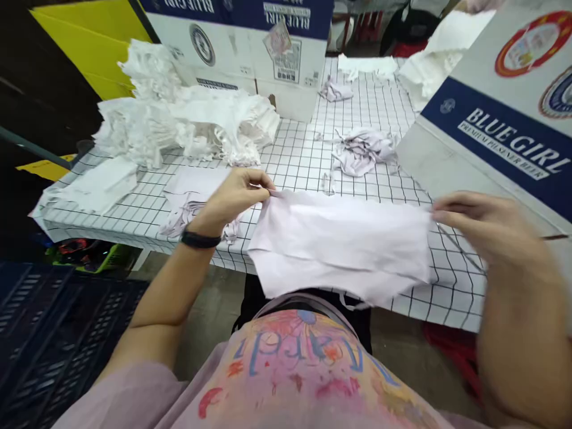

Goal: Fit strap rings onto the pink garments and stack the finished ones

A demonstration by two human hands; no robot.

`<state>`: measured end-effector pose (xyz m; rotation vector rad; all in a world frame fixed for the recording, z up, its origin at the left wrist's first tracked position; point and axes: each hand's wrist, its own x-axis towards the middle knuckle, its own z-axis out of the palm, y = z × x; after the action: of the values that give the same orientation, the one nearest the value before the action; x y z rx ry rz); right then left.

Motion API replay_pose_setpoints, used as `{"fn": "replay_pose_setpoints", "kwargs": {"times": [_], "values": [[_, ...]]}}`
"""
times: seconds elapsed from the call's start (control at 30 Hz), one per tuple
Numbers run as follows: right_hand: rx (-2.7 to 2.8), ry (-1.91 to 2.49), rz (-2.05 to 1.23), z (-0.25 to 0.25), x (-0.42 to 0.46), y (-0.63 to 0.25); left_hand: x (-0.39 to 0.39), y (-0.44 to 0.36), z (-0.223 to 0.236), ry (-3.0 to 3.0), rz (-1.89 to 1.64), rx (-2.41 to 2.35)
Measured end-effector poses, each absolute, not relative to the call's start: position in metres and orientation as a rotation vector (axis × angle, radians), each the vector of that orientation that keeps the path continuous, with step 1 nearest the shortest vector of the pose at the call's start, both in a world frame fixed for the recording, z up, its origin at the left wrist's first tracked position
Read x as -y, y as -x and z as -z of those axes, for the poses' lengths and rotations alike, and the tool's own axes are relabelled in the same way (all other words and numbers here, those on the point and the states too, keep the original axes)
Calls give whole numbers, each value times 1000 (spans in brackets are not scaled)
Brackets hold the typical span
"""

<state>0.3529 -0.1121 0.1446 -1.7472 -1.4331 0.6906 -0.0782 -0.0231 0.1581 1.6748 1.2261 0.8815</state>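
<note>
A pale lilac piece of cloth is stretched flat between my two hands over the near edge of the checked table. My left hand, with a black band on its wrist, pinches the cloth's upper left corner. The upper right corner is pinched in my right hand, fingers pressed together and slightly blurred. The lower edge of the cloth hangs off the table toward my lap.
A heap of white cloth pieces lies at the table's left, with flat white pieces beside it. Crumpled lilac scraps sit mid-table. Blue and white cardboard boxes stand at the back and right. A dark crate is below left.
</note>
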Motion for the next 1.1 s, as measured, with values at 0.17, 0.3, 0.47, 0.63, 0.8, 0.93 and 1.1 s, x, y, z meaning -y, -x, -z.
{"fn": "replay_pose_setpoints", "kwargs": {"times": [0.17,0.3,0.47,0.63,0.8,0.93,1.1], "values": [[1376,1910,-738,-57,63,-325,-23,54,-60,-1628,-675,-1409],[1451,1871,-498,-29,43,-333,-45,43,-51,-1777,-691,-1535],[1449,1912,-397,-22,34,-333,-45,29,-48,-2061,-635,-1605],[1603,1862,-187,-19,55,-318,-10,12,-36,-2415,-634,-1342],[1892,1688,-175,-17,93,-287,29,-6,-31,-2529,-461,-843],[1907,1712,-160,-7,111,-277,42,-15,-24,-2586,-431,-751],[1707,1778,-30,-8,131,-275,48,-19,-16,-2577,-541,-651]]}}
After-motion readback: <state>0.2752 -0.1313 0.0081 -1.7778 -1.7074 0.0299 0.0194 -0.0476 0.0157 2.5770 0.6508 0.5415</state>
